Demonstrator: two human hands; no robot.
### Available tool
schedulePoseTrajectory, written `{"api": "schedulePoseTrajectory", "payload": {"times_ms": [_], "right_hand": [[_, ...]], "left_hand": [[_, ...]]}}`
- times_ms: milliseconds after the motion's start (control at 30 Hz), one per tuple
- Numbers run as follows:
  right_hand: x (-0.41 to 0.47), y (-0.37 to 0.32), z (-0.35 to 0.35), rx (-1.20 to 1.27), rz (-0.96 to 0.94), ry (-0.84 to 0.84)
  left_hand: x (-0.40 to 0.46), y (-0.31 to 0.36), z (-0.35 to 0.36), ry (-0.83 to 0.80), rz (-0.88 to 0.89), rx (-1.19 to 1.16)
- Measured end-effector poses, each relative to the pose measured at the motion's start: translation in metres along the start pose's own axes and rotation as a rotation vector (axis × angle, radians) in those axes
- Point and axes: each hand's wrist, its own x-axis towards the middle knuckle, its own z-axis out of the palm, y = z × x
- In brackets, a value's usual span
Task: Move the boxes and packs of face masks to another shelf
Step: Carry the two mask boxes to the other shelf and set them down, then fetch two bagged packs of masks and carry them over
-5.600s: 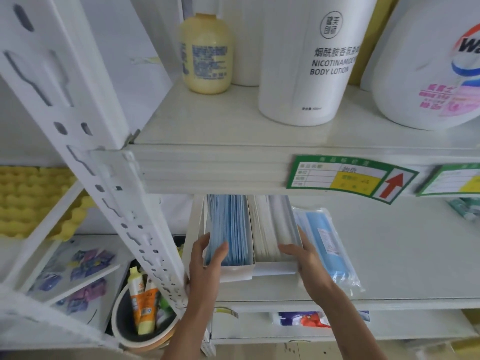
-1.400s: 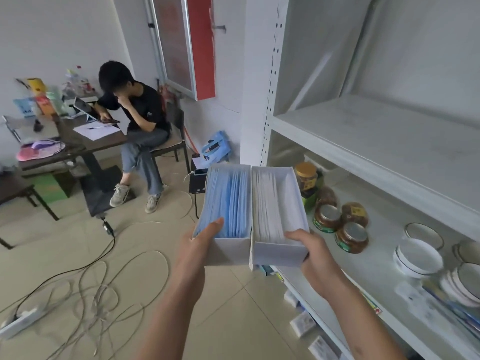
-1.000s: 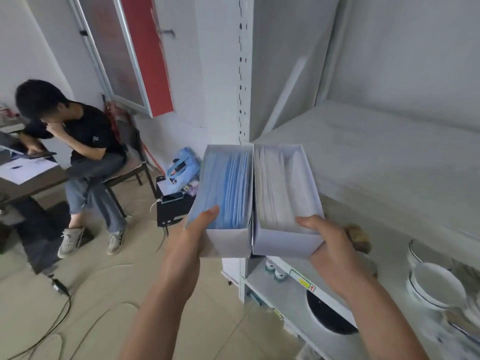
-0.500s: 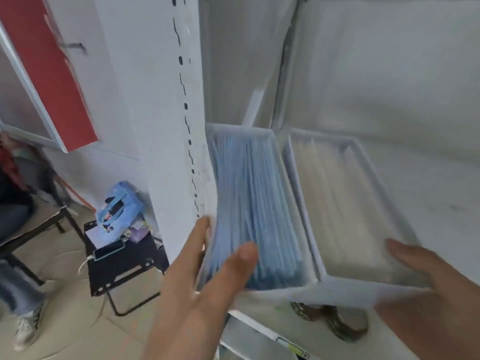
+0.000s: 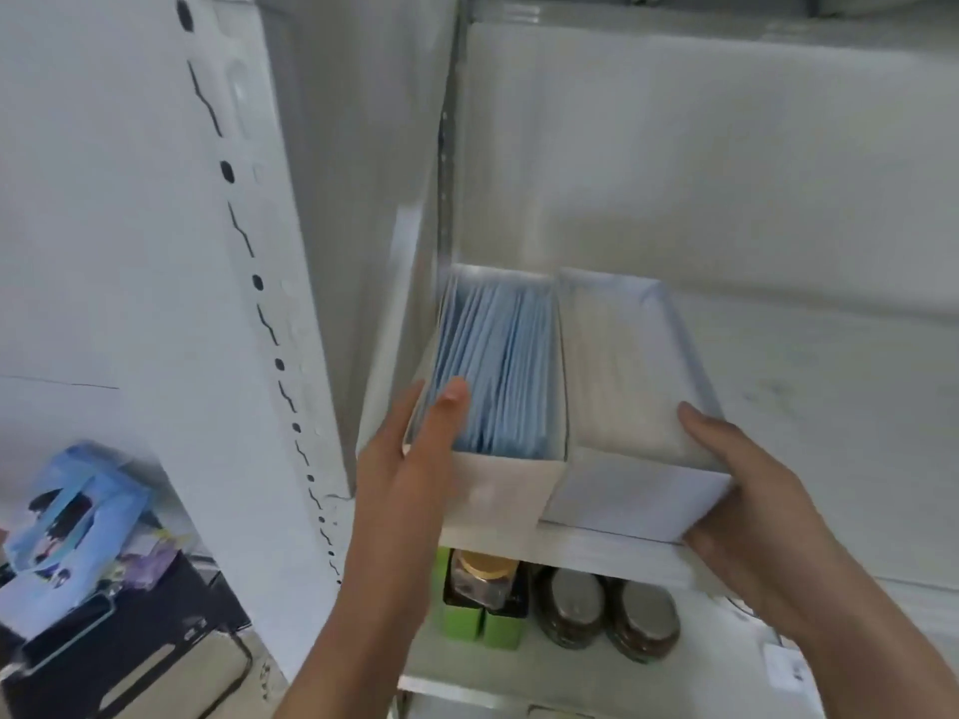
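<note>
Two open white boxes stand side by side at the left end of a white shelf (image 5: 809,407). The left box (image 5: 498,485) is packed with blue face masks, the right box (image 5: 638,500) with white ones. My left hand (image 5: 410,469) holds the left box's outer side, thumb over its rim on the blue masks. My right hand (image 5: 747,505) grips the right box's near right corner, thumb on top of the rim. The boxes' front ends sit at the shelf's front edge.
The shelf's white perforated upright (image 5: 249,303) stands just left of the boxes. On the shelf below are a gold-lidded jar (image 5: 485,578), green boxes (image 5: 480,622) and dark metal-lidded jars (image 5: 607,609). A blue pack (image 5: 72,505) lies on a black stand at lower left.
I have carried both boxes from the first shelf across the room. In the last half second they have gone further onto the white shelf and now rest on it.
</note>
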Motion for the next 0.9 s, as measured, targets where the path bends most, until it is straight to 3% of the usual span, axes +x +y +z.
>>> {"api": "schedulePoseTrajectory", "payload": {"times_ms": [267,467,600,733,800,900], "right_hand": [[0.058,0.021,0.020,-0.204,0.063,0.196],[0.061,0.027,0.020,-0.204,-0.008,0.220],[0.041,0.030,0.010,-0.273,-0.074,0.243],[0.006,0.034,-0.021,-0.547,-0.290,0.458],[-0.022,0.031,-0.041,-0.709,-0.400,0.574],[-0.074,0.030,-0.083,-0.982,-0.433,0.736]], "left_hand": [[0.080,-0.014,0.001,0.088,-0.096,0.096],[0.082,-0.017,-0.003,0.027,0.058,0.123],[0.068,-0.023,-0.015,-0.054,0.376,0.243],[0.042,-0.012,0.009,0.007,0.910,0.421],[0.025,-0.005,0.037,-0.051,1.219,0.451],[-0.001,-0.009,0.095,-0.181,1.393,0.345]]}}
